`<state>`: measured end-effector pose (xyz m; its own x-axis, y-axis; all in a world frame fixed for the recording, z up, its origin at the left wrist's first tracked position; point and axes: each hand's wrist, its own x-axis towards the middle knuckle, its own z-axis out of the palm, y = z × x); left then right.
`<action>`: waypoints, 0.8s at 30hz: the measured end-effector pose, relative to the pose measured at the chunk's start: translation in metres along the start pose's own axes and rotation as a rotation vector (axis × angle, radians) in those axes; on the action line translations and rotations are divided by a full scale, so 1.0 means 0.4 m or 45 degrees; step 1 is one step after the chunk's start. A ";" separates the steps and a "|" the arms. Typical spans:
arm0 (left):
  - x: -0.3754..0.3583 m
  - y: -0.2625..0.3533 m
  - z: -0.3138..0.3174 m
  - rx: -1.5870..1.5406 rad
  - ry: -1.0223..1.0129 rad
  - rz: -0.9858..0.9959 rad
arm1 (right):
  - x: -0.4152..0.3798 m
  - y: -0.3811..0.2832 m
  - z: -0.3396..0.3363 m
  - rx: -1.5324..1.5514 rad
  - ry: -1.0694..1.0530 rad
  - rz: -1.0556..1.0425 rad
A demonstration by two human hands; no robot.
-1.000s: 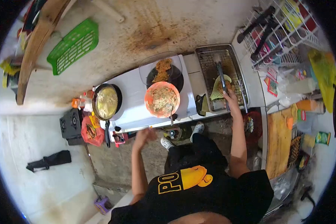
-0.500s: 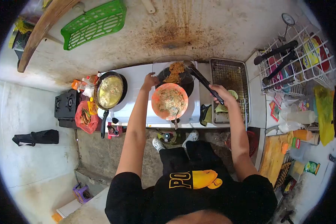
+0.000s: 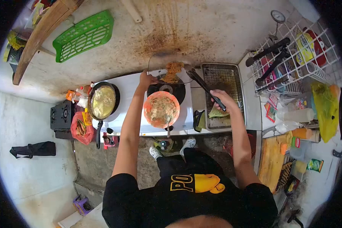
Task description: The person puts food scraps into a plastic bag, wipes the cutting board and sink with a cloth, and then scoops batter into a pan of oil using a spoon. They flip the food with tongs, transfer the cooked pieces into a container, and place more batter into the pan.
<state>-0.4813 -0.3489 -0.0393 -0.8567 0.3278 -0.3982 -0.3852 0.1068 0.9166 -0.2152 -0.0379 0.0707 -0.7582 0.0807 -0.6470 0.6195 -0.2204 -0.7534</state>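
Observation:
My left hand (image 3: pixel 146 79) is closed on the left edge of a clear container (image 3: pixel 158 62) tilted near the wall. Orange-brown fried food (image 3: pixel 172 71) sits in it. In my right hand (image 3: pixel 223 100) are black-handled tongs (image 3: pixel 204 84), their tips at the container's right side beside the food. Below the container, a burner (image 3: pixel 180 93) partly shows. Nearer to me stands an orange bowl (image 3: pixel 146 102) of pale, green-flecked batter, with a spoon (image 3: pixel 168 131) at its front rim. Farther left, a black frying pan (image 3: pixel 117 99) holds a pale, flecked mixture in yellow oil.
A metal tray with a wire rack (image 3: pixel 237 81) lies right of the white stove (image 3: pixel 131 97), with a green slotted utensil (image 3: pixel 217 112) on it. A red plastic bag (image 3: pixel 83 131) is at the left. The white wire basket (image 3: pixel 294 62) and wooden board (image 3: pixel 271 154) stand at the right.
The view has shifted, so the counter appears farther left. My left hand and the clear container have moved away from the bowl toward the wall, uncovering more of the burner.

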 end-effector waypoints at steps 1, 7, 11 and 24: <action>-0.044 0.038 0.021 0.046 -0.024 0.039 | -0.021 -0.012 -0.013 -0.062 -0.004 -0.049; -0.358 0.165 0.130 -0.089 -0.307 0.191 | -0.208 -0.093 -0.075 -0.263 -0.078 -0.089; -0.522 0.143 0.163 -0.228 -0.384 0.155 | -0.357 -0.097 -0.086 -0.365 -0.084 -0.080; -0.743 0.122 0.175 -0.144 -0.577 -0.035 | -0.542 -0.155 -0.052 -1.051 -0.126 -0.510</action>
<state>-0.2214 -0.3753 0.1262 -0.6194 0.7059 -0.3436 -0.4618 0.0264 0.8866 -0.0848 -0.0214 0.2553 -0.9376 -0.0904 -0.3358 0.2270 0.5725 -0.7879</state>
